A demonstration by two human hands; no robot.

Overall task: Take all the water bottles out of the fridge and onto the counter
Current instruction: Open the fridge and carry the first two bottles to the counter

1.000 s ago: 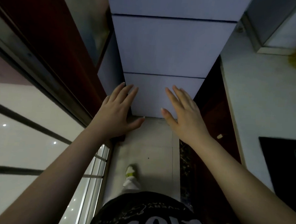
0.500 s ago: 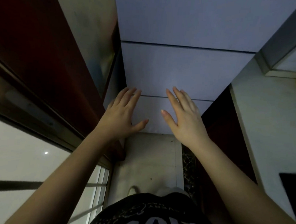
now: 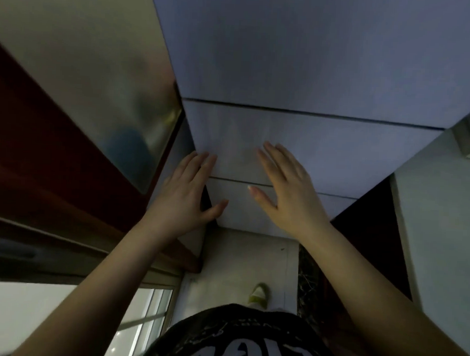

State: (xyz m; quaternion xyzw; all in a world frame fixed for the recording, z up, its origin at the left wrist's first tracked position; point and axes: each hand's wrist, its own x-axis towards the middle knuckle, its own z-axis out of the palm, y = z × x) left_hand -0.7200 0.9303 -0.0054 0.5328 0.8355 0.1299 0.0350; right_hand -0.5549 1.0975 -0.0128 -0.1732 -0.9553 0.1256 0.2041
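Note:
A tall pale grey fridge [image 3: 302, 59] fills the middle of the head view, its doors and drawers closed, with dark seams between them. My left hand [image 3: 185, 194] is at the fridge's left front edge near the lower seam, fingers straight, thumb spread toward the bottom drawer front. My right hand [image 3: 285, 191] is held flat with straight fingers in front of the middle and bottom drawer fronts. No water bottles are visible; the fridge's inside is hidden.
A dark red wooden frame [image 3: 53, 146] and a shiny metal panel [image 3: 97, 75] stand close on the left. A pale counter [image 3: 443, 229] runs along the right, above a dark cabinet side. Light floor tiles [image 3: 240, 259] and my shoe [image 3: 259, 293] lie below.
The view has moved closer to the fridge and tilted up. Both hands have moved forward and up along the fridge front, from the bottom drawer toward the middle one.

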